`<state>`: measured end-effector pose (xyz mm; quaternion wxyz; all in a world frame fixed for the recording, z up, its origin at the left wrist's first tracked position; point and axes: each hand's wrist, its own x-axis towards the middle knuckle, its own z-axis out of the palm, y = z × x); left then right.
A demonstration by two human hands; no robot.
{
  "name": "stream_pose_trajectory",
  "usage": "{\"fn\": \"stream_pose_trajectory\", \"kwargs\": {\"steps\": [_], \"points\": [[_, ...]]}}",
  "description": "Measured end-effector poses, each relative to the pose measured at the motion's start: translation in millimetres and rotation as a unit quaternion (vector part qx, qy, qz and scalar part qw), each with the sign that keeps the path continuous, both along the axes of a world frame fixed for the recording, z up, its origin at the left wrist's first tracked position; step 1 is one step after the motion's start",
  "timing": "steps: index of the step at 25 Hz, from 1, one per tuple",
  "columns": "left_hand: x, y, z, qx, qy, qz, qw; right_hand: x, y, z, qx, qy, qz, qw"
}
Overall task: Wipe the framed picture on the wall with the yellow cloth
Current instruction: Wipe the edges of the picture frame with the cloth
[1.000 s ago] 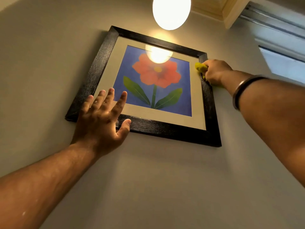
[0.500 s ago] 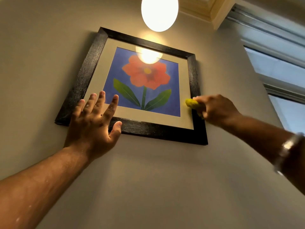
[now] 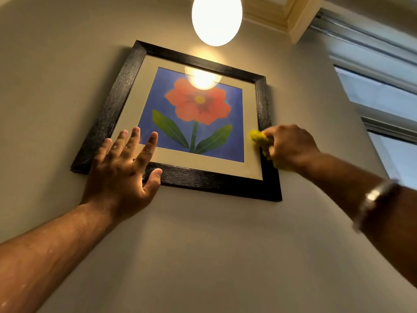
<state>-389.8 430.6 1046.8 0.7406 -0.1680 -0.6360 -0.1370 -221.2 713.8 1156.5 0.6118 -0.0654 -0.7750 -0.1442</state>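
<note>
The framed picture [image 3: 117, 91] hangs on the beige wall above me: a black frame, a cream mat and a red flower on blue. My left hand [image 3: 123, 170] lies flat with fingers spread over the frame's lower left corner. My right hand [image 3: 291, 146] is closed on the bunched yellow cloth [image 3: 258, 137], pressing it against the right side of the frame near the lower right corner. Most of the cloth is hidden inside the fist.
A glowing globe lamp [image 3: 216, 19] hangs just above the picture and reflects in its glass. A window [image 3: 383, 98] with a grey rail fills the upper right. Bare wall [image 3: 203, 256] stretches below the frame. A metal bangle [image 3: 372, 197] circles my right wrist.
My right hand slid the cloth down the frame's right side, from the top right corner to near the bottom right. The left hand stayed on the lower left corner.
</note>
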Motion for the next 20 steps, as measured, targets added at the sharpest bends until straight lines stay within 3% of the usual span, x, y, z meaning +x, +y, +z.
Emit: {"fn": "stream_pose_trajectory", "kwargs": {"steps": [3,7,12,15,18,20], "points": [[1.8,-0.1,1.1,0.002,-0.001,-0.003,1.0,-11.8,-5.5,28.3,-0.04,0.067,0.026,0.997],[-0.3,-1.2,0.7,-0.001,0.002,-0.005,1.0,-10.1,19.9,-33.5,0.052,0.033,0.023,0.998],[-0.6,-1.9,0.4,-0.002,0.001,-0.01,1.0,-14.6,4.4,0.4,-0.044,0.158,-0.027,0.986],[-2.6,-1.3,0.8,0.007,0.005,-0.013,1.0,-16.8,9.1,-30.3,0.026,0.116,-0.057,0.991],[-3.6,-0.6,1.0,0.004,0.011,-0.013,1.0,-5.0,16.3,-7.4,-0.044,0.113,-0.066,0.99],[-4.0,-1.7,1.8,0.01,0.011,-0.015,1.0,-11.9,8.3,-2.0,-0.031,0.133,-0.099,0.986]]}}
